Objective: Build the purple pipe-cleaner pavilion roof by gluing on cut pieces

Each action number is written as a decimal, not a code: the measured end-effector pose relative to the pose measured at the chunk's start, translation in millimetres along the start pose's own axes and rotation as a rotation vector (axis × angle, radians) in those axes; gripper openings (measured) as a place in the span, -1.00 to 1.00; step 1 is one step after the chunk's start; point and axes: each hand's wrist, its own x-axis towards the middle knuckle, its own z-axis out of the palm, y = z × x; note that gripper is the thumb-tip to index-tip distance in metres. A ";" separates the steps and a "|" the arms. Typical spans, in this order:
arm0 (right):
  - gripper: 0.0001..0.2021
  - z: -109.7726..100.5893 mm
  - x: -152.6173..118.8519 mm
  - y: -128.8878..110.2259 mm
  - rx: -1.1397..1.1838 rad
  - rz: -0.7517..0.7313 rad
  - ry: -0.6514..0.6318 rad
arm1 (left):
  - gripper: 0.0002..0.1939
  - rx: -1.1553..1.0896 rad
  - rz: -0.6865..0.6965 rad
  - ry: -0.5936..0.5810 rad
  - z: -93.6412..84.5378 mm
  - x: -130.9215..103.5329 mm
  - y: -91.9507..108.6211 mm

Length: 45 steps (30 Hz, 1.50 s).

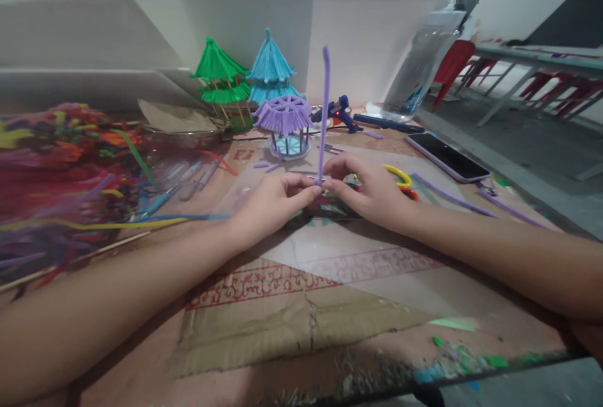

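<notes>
A purple pipe cleaner (324, 105) stands upright, its lower end pinched between the fingertips of both hands. My left hand (282, 200) closes on that end from the left. My right hand (365, 187) grips it from the right with thumb and finger. Behind the hands is a small pavilion model with a purple pipe-cleaner roof (285, 115), dark posts and a light blue base. Short purple offcuts (266, 166) lie beside it. Scissors with yellow and red handles (398, 176) lie partly hidden behind my right hand.
Green (220, 71) and blue (269, 68) roofed models stand at the back, near a blue glue gun (346, 115). A phone (447, 156) and a clear plastic jar (419, 68) are at right. Colourful pipe cleaners (51, 174) pile up at left. Cardboard (264, 322) lies in front.
</notes>
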 end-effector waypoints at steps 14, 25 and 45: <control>-0.76 1.5 3.0 -14.1 0.107 0.137 -0.077 | -0.81 0.195 0.118 0.001 1.9 -6.0 5.0; -0.74 -7.9 -6.0 -29.4 0.052 -0.180 0.051 | -0.86 0.535 0.635 0.096 -2.7 -19.7 -3.6; -0.82 -74.3 22.1 16.7 -0.103 -0.042 -0.430 | -0.13 0.747 0.814 0.159 -4.2 -13.6 -13.1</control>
